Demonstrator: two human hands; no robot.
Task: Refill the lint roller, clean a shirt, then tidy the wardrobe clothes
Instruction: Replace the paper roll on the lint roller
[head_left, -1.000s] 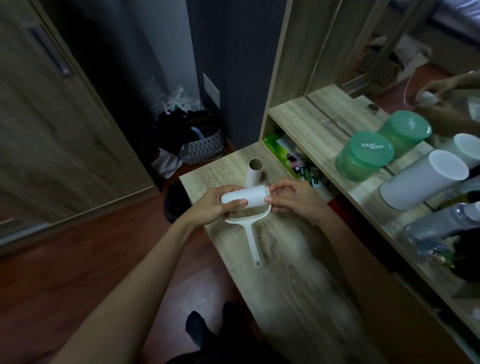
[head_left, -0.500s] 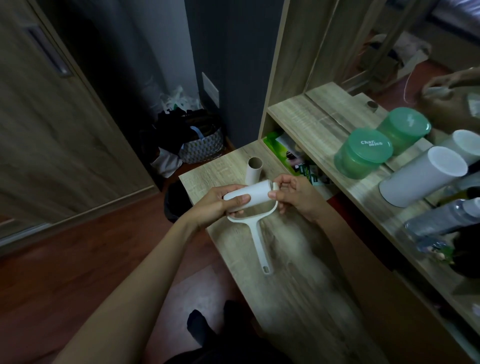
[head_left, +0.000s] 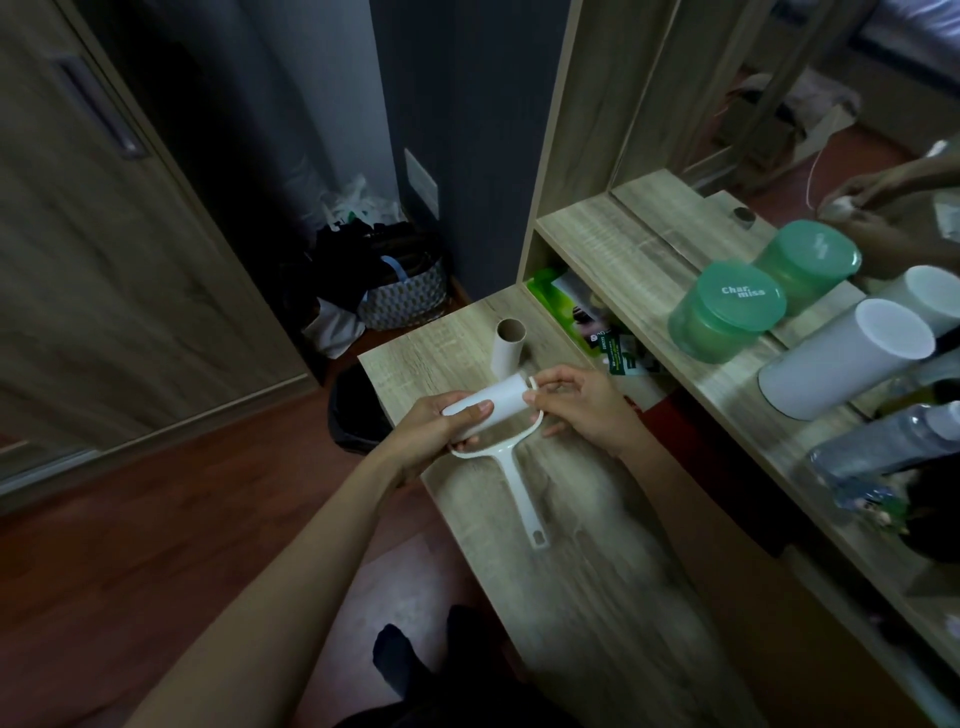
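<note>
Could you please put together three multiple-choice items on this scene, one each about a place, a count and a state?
1. Where does the empty cardboard tube stand?
A. On the wooden table, beyond the hands
B. On the floor
C. On the shelf beside the jars

2. How many green-lidded jars stand on the shelf, leaving out the mirror?
A. Three
B. None
C. One

3. What is the white roll doing?
A. Lying on the floor
B. Held in both hands at the roller frame
C. Standing alone on the shelf

Answers: 1 A, the tube stands upright on the tabletop; 2 C, one green jar, its twin is a reflection; 3 B, left hand and right hand grip it.
</note>
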